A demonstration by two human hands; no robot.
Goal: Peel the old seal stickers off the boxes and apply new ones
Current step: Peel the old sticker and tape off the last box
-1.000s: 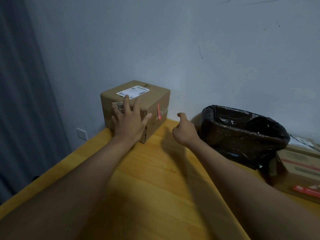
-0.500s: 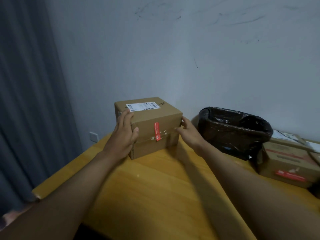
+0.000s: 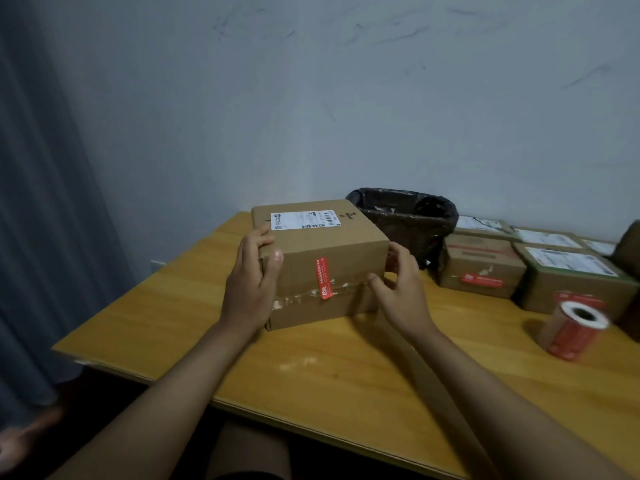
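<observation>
Both hands are dragging the box [image 3: 322, 261] nearer across the table [image 3: 346, 368]; left hand [image 3: 251, 289] and right hand [image 3: 398, 292] are clasping its sides. It's looking stiff and light; red seal sticker [image 3: 322, 278] is inviting a fingernail pinch.

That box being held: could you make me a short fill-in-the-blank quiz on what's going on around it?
1. The red seal sticker on the held box runs ____ across the taped seam.
2. The left hand and the right hand grip the box from ____ sides.
3. The sticker roll lies on the ____ table.
4. Behind the box stands a bin lined with a ____ bag.

Missing words: vertically; opposite; wooden; black
</observation>
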